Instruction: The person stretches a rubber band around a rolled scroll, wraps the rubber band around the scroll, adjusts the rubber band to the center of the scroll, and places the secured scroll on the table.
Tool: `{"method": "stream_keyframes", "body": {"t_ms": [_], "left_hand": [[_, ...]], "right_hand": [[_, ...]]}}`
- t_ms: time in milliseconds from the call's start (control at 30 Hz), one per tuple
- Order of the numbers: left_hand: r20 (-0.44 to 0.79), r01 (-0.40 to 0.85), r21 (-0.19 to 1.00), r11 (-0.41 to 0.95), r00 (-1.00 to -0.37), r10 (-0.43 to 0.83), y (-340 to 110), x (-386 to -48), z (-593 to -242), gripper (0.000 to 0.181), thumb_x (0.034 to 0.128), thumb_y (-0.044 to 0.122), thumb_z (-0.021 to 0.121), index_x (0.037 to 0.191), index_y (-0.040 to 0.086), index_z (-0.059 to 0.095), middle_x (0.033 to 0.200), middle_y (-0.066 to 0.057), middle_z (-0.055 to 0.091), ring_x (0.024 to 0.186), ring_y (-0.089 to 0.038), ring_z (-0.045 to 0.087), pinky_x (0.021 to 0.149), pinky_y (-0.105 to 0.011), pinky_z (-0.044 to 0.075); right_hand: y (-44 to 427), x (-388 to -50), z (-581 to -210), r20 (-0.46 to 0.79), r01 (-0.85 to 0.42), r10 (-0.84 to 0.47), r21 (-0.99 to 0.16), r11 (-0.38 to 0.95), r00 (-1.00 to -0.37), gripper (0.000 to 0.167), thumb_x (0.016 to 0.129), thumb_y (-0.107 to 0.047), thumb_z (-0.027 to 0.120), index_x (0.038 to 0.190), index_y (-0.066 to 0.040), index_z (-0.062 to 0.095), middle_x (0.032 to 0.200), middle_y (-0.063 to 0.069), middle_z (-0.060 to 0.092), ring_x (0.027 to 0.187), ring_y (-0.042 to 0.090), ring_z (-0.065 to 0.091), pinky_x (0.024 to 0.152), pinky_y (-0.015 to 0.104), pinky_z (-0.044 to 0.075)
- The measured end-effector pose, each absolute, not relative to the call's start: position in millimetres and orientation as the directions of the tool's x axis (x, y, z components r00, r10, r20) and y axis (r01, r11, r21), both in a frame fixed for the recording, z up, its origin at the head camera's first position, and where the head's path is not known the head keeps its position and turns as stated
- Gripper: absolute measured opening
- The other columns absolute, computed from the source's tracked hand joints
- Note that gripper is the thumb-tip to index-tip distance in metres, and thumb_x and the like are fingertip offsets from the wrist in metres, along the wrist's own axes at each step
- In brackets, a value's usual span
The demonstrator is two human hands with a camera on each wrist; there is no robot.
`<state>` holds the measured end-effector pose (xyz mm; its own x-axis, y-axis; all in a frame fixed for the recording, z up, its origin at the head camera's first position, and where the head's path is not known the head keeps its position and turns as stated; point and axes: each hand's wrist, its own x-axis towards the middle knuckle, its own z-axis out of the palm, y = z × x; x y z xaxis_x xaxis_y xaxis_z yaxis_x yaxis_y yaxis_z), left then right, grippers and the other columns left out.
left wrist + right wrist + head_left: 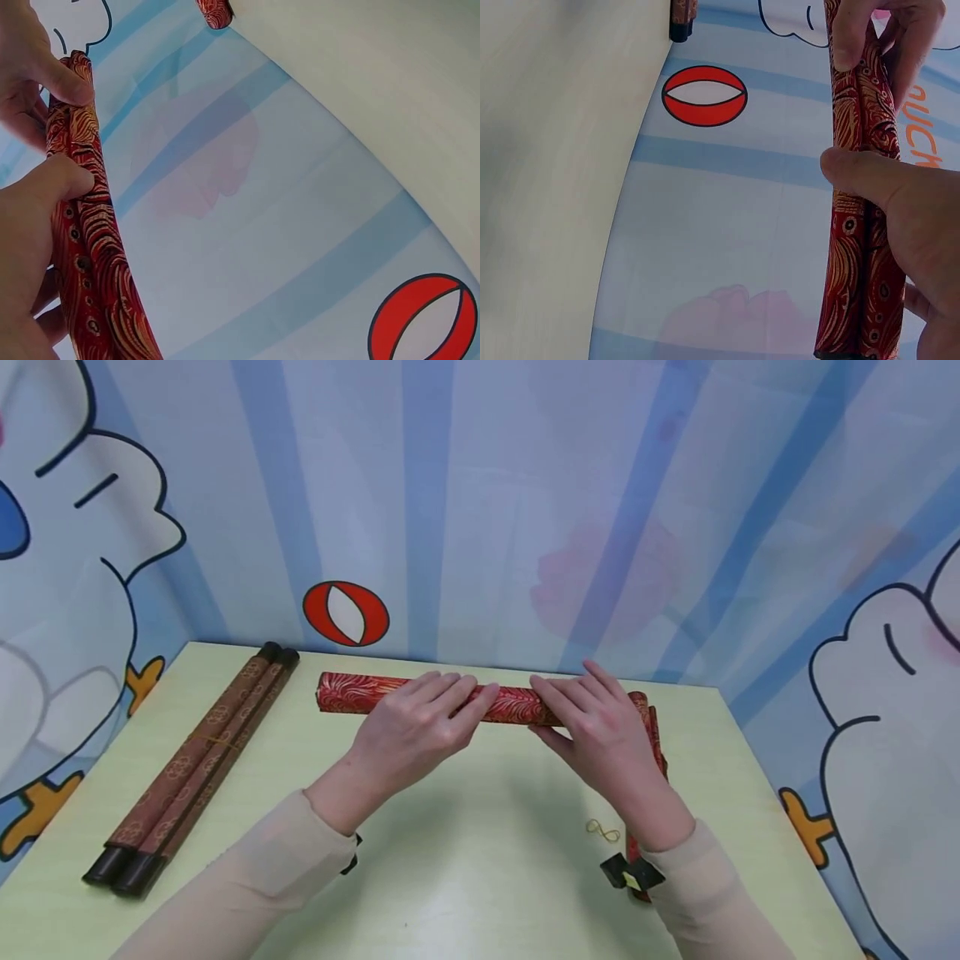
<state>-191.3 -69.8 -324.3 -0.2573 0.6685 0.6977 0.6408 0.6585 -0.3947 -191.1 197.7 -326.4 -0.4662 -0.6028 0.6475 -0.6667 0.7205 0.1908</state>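
Observation:
Both hands hold a red scroll with a swirling gold pattern, raised across the far part of the table. Its two rolls lie side by side, as the left wrist view shows. My left hand grips it left of the middle, thumb on the near side. Toward its right end, my right hand grips it with the thumb pressed along the rolls. A second red patterned roll lies on the table at the right, partly hidden behind the right hand and forearm.
Two brown patterned scrolls with black ends lie together at the table's left, a thin band around them. A twisted yellow rubber band rests near the right forearm. Behind the pale table hangs a printed blue-striped cloth.

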Motion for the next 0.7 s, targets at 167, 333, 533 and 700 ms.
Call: {"method": "stream_keyframes", "body": {"t_ms": [167, 333, 533, 700], "left_hand": [[0.705, 0.626, -0.406, 0.666, -0.250, 0.664, -69.7, -191.3, -323.7, 0.046, 0.0882, 0.026, 0.088, 0.129, 0.009, 0.075, 0.113, -0.008, 0.080, 0.099, -0.023, 0.078, 0.093, -0.039, 0.063], [0.715, 0.615, -0.398, 0.680, -0.256, 0.651, -78.3, -192.7, -324.2, 0.056, 0.0839, 0.030, 0.093, 0.132, 0.010, 0.075, 0.119, -0.008, 0.079, 0.109, -0.026, 0.076, 0.100, -0.042, 0.061], [0.722, 0.632, -0.359, 0.687, -0.278, 0.633, -94.7, -194.2, -326.2, 0.065, 0.0798, 0.026, 0.097, 0.137, 0.008, 0.072, 0.125, -0.011, 0.076, 0.119, -0.030, 0.073, 0.104, -0.046, 0.058], [0.732, 0.634, -0.348, 0.691, -0.277, 0.623, -99.4, -197.2, -328.2, 0.063, 0.0819, 0.022, 0.095, 0.139, 0.007, 0.071, 0.127, -0.011, 0.076, 0.121, -0.031, 0.072, 0.106, -0.048, 0.057]], "right_hand": [[200.7, -191.5, -326.8, 0.661, -0.681, -0.603, 0.185, 0.708, -0.447, 0.062, 0.074, -0.019, 0.101, 0.128, -0.002, 0.076, 0.110, 0.016, 0.080, 0.099, 0.033, 0.077, 0.110, 0.056, 0.052], [205.0, -190.9, -328.5, 0.676, -0.673, -0.590, 0.186, 0.716, -0.442, 0.061, 0.073, -0.016, 0.101, 0.127, -0.003, 0.077, 0.108, 0.017, 0.080, 0.097, 0.033, 0.077, 0.103, 0.056, 0.056], [211.3, -191.1, -329.1, 0.693, -0.673, -0.578, 0.181, 0.717, -0.430, 0.059, 0.074, -0.011, 0.100, 0.127, -0.002, 0.077, 0.106, 0.017, 0.079, 0.096, 0.034, 0.077, 0.105, 0.057, 0.055], [216.2, -190.1, -329.0, 0.699, -0.671, -0.572, 0.177, 0.720, -0.429, 0.060, 0.073, -0.009, 0.100, 0.129, -0.003, 0.076, 0.107, 0.018, 0.079, 0.096, 0.034, 0.077, 0.106, 0.057, 0.054]]}}
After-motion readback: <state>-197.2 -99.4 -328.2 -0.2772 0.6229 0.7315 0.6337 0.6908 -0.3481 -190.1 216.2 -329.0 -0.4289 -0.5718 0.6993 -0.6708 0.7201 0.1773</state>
